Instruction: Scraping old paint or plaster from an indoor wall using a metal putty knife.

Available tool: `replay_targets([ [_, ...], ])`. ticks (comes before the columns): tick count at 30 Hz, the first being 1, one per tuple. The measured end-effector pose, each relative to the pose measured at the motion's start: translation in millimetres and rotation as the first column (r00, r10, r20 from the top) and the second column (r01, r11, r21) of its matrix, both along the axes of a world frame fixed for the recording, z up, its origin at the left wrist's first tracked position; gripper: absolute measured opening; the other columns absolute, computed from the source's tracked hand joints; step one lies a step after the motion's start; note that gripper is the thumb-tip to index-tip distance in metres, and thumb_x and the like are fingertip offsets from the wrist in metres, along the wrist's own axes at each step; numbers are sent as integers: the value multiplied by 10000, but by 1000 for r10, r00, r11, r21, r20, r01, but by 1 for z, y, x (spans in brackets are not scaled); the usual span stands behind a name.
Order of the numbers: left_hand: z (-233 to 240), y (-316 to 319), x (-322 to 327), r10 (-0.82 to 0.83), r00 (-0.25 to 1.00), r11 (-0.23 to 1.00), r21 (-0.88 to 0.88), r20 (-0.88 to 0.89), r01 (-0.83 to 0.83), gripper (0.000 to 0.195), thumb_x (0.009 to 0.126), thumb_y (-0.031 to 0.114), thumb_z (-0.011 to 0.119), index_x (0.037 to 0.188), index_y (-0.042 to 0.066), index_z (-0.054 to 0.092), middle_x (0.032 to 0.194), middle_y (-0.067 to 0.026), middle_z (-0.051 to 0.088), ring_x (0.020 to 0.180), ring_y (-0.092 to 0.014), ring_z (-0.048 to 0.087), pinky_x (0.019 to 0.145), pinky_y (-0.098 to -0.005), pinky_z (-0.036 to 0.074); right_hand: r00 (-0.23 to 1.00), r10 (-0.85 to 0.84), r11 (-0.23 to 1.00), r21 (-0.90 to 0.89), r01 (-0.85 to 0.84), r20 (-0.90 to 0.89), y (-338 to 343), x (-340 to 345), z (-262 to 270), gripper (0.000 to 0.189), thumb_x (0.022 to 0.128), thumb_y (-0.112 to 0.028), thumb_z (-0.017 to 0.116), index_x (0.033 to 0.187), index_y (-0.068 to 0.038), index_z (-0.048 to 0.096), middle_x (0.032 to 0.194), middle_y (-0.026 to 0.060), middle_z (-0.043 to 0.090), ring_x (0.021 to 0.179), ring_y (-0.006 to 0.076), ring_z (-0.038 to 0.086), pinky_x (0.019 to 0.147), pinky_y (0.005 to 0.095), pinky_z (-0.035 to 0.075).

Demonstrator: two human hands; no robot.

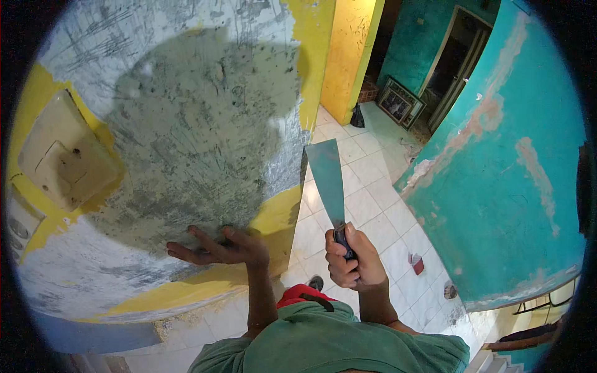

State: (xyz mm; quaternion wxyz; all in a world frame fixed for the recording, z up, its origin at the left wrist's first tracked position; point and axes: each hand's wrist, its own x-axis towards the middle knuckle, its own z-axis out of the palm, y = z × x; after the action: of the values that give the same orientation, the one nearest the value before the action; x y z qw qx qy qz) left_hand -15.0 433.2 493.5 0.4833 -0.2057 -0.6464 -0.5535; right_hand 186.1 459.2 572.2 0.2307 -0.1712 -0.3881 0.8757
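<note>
My right hand (361, 261) grips the dark handle of a putty knife (329, 179), whose wide metal blade points up and away from me. The blade's tip is close to the vertical edge of a wall (200, 130); whether they touch I cannot tell. This wall shows yellow paint around scraped white and grey patches. My left hand (226, 247) is open before the lower part of the patch, its fingers spread and holding nothing. Those fingertips are at or very near the surface. My shadow covers much of the patch.
A beige outlet plate (70, 154) protrudes on the left of the wall. Opposite stands a teal wall (494, 196) with scraped streaks. On the white tile floor (373, 200) lie a small red object (416, 264) and a round object (450, 292). Framed pictures (400, 103) lean near a doorway.
</note>
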Motion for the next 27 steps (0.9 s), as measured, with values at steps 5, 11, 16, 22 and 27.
replay_targets([
  [5,0,0,-2,8,1000,1000,-8,-11,-8,505,935,409,360,1347,118,384,1449,-222,73,1341,-417,46,1034,-593,119,999,-23,998,-58,25,34,-2,-1,14,451,946,-480,319,701,-103,355,463,-76,246,326,18,177,277,188,157],
  [11,4,3,-2,-27,999,999,39,21,26,494,941,404,354,1346,125,387,1453,-216,72,1345,-398,53,1040,-579,116,998,-16,998,-55,19,62,-3,-6,14,456,932,-514,331,705,-120,344,472,-74,243,337,18,174,283,186,153],
  [16,3,-2,4,4,999,1000,-17,45,-4,485,947,398,348,1343,123,393,1457,-215,69,1344,-402,66,1039,-575,132,999,19,1000,-18,-19,28,-4,-9,7,454,929,-518,337,704,-123,347,478,-65,246,349,23,181,294,200,154],
  [22,-7,-4,4,29,998,999,18,50,-30,489,953,383,337,1337,87,395,1455,-218,89,1340,-397,124,1043,-553,157,994,-107,984,146,106,-2,18,-36,18,438,938,-501,337,705,-130,354,489,-70,253,352,27,203,307,201,168],
  [27,-5,7,8,37,996,999,-11,83,-36,513,951,373,330,1365,71,338,1453,-224,91,1342,-401,116,1043,-558,149,949,-144,973,132,187,-281,61,-24,43,427,952,-486,295,714,-136,348,448,-86,226,306,14,179,267,181,164],
])
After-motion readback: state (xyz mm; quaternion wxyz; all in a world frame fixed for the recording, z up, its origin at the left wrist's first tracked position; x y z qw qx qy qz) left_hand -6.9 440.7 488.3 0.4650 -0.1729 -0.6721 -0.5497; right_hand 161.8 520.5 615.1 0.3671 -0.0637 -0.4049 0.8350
